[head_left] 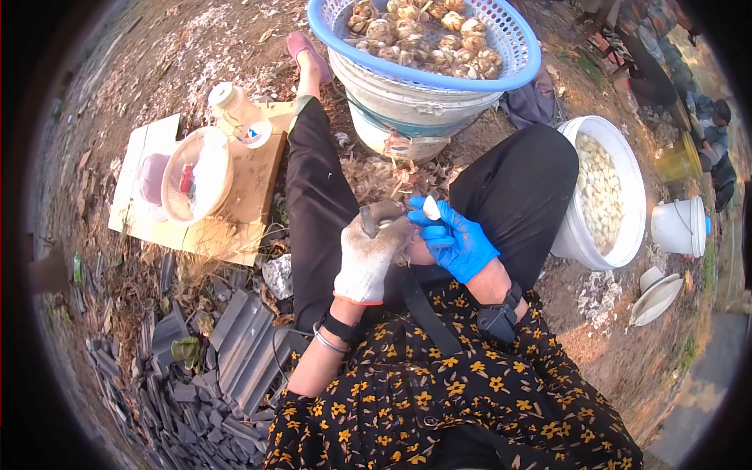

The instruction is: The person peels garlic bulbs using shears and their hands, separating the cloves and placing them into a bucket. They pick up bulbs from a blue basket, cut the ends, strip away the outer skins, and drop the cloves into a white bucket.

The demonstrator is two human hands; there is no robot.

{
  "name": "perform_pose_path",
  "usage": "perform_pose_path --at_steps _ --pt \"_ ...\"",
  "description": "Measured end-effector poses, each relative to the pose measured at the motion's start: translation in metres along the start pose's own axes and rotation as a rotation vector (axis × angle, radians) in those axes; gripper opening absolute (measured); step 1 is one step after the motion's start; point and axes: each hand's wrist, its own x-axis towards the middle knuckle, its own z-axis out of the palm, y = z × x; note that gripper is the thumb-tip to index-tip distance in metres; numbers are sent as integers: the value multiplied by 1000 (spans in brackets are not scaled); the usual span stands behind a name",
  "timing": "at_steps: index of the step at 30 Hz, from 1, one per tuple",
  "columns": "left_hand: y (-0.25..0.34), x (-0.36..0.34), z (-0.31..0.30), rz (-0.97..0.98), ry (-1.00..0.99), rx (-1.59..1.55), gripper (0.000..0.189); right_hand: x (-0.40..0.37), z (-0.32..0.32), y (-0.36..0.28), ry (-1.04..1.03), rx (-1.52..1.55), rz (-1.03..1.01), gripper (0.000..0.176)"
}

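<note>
My right hand, in a blue glove, pinches a peeled white garlic clove between thumb and fingertips. Close beside it, my left hand wears a soiled white knit glove with dark fingertips. Its fingers are curled closed, and a small pale bit shows among them, too hidden to name. Beyond both hands, garlic bulbs fill a blue perforated basket, which rests on a white bucket. To the right of my knee, peeled cloves fill a white bucket.
On flattened cardboard at left stand a pinkish basket and a plastic jar. Grey roof tiles lie broken at lower left. A lidded white pail and a pale hat are at right; a person sits beyond.
</note>
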Motion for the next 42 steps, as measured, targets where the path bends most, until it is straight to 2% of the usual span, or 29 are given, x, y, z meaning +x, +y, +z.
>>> perform_pose_path --at_steps 2,5,6,9,12,15,21,24,25,26,27,29,31,32,36,38,39,41,42 --pt "1 -3 0 69 -25 130 28 1 -3 0 -45 6 17 45" --pt "8 -12 10 365 -2 322 29 -1 -5 2 -98 -27 14 42" --pt "7 -12 10 340 -24 341 30 -1 -3 2 -114 -45 10 41" --pt "10 -16 10 304 -67 397 31 -5 7 9 145 -167 -95 36" --pt "2 -11 11 350 -23 447 28 -6 6 13 171 -208 -124 30" --pt "5 -10 10 510 28 694 23 -4 1 20 183 -245 -181 27" --pt "6 -7 7 510 -53 812 15 -4 -2 24 211 -313 -175 23" --pt "-10 -1 0 291 -35 416 13 -8 14 24 267 -699 -267 22" --pt "4 -6 3 89 -60 177 14 -8 16 26 211 -826 -338 22" --pt "7 -6 2 -10 -73 59 18 -8 19 26 169 -959 -419 22" --pt "-5 -2 -5 46 -140 -15 19 -7 24 28 172 -1048 -525 23" --pt "-7 -2 2 -46 -119 -227 16 -5 18 26 124 -1095 -634 20" --pt "-5 -3 2 -62 -55 -202 17 -19 35 15 257 -1281 -643 17" --pt "5 -7 11 -90 44 -254 10 -26 41 11 293 -1317 -658 16" --pt "11 0 0 -126 192 -107 13 -102 96 -31 550 -1532 -1152 21" --pt "13 1 -2 -96 139 -109 18 -129 90 -61 654 -1422 -1483 26" --pt "9 3 -1 -67 117 -44 22 -148 94 -77 874 -1579 -1441 32" --pt "-1 4 3 27 74 101 34 -157 80 -108 1080 -1761 -1337 56" --pt "14 -7 13 -26 60 132 34 -156 67 -113 1080 -1842 -1382 64"
